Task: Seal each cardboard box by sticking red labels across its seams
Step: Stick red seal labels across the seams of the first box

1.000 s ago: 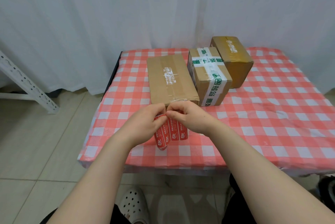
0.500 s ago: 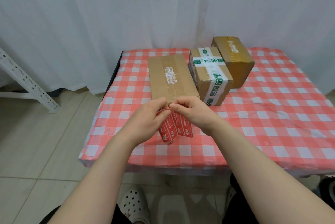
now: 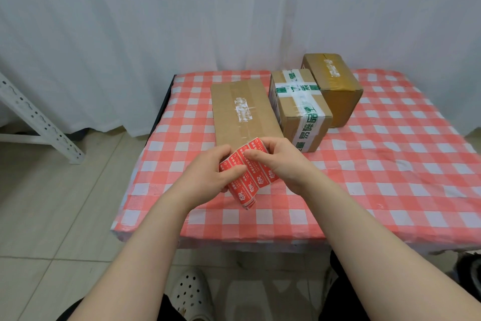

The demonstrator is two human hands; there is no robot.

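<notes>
Three cardboard boxes stand in a row on the checked table (image 3: pixel 390 164). The nearest is a long flat box (image 3: pixel 242 112) with clear tape and a torn white patch on top. To its right is a box with green-printed white tape (image 3: pixel 299 110), and behind that a darker brown box (image 3: pixel 333 86). Both hands hold a sheet of red labels (image 3: pixel 250 175) just in front of the long box. My left hand (image 3: pixel 208 177) grips its left edge, and my right hand (image 3: pixel 281 162) pinches it from the right, thumb on top.
A white curtain hangs behind the table. A white perforated metal rack leg (image 3: pixel 39 123) slants at the left over the tiled floor. A white clog (image 3: pixel 190 294) shows below the table's near edge.
The label sheet has been turned and spread out, so its printed face now lies flatter and faces up. Both hands shifted slightly apart along it.
</notes>
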